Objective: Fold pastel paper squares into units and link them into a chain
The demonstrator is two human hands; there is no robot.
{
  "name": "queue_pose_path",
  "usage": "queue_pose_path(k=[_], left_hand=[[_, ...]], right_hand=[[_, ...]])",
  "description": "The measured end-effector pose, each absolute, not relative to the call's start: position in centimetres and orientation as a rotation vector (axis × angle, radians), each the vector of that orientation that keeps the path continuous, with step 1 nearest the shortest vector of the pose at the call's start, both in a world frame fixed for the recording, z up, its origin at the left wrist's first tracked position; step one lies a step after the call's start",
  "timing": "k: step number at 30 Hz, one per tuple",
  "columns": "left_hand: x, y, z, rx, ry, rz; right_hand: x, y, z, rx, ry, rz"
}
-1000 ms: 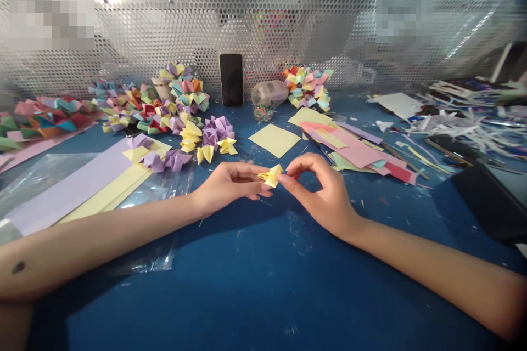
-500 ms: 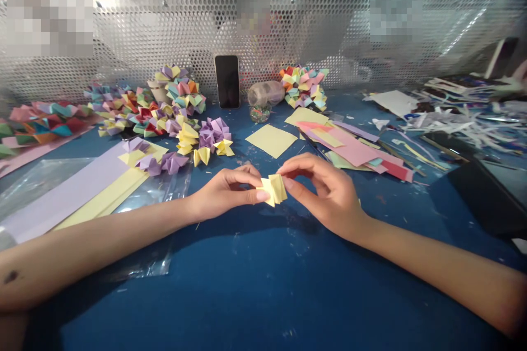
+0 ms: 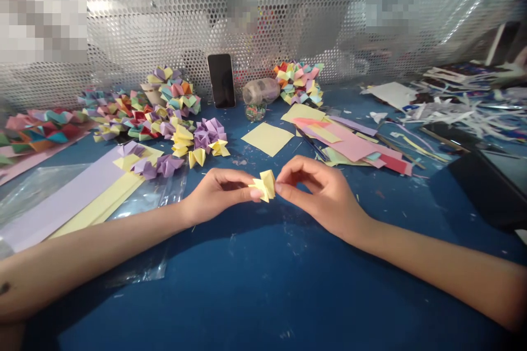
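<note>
Taking the paper in the hands as the centre of the dial, we find at nine o'clock a long, flat strip of pale purple paper point(image 3: 66, 200), with flat strips of pale yellow paper point(image 3: 101, 204) along its near edge. At ten o'clock we see a pointed cluster of folded purple paper point(image 3: 209, 132) and, beside it, pointed pieces of folded yellow paper point(image 3: 196, 157). Next comes the left hand point(image 3: 216, 192), thumb and fingers narrowed on a small folded piece of pale yellow paper point(image 3: 267, 182), which they hold above the blue table point(image 3: 263, 285). A second ago we saw that piece lying more level; now it is turned, its points and folds facing us. A flat, pale yellow square of paper point(image 3: 268, 139) lies at twelve o'clock. The right hand point(image 3: 329, 197) has thumb and index tips close together at the piece's three o'clock edge; we cannot tell whether they grip it. At two o'clock we see a flat pink sheet of paper point(image 3: 358, 145), and since half a second ago the whole scene has slipped slightly towards nine o'clock
</note>
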State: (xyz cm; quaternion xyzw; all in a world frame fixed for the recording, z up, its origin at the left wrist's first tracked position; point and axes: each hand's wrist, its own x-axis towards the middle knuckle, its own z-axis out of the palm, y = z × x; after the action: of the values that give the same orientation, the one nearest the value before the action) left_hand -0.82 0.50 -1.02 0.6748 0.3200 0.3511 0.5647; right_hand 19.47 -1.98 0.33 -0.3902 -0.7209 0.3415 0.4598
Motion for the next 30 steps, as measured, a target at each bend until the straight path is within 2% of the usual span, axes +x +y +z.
queue_pose_path(k=[5, 11, 17, 30], left_hand=[[-0.9, -0.1, -0.8, 1.959, 0.869, 0.956], [-0.8, -0.4, -0.9, 2.130, 0.829, 1.002], [-0.9, -0.4, -1.5, 2.245, 0.823, 1.044], [-1.0, -0.3, -1.7, 2.408, 0.822, 1.091]], right_hand=[[19.8, -1.4, 1.0, -1.055, -1.805, 1.020], [19.6, -1.1, 0.7, -1.130, -1.791, 1.084], [19.5, -1.1, 0.1, -1.216, -1.687, 1.299], [18.9, -2.7, 0.3, -1.204, -1.594, 1.056]])
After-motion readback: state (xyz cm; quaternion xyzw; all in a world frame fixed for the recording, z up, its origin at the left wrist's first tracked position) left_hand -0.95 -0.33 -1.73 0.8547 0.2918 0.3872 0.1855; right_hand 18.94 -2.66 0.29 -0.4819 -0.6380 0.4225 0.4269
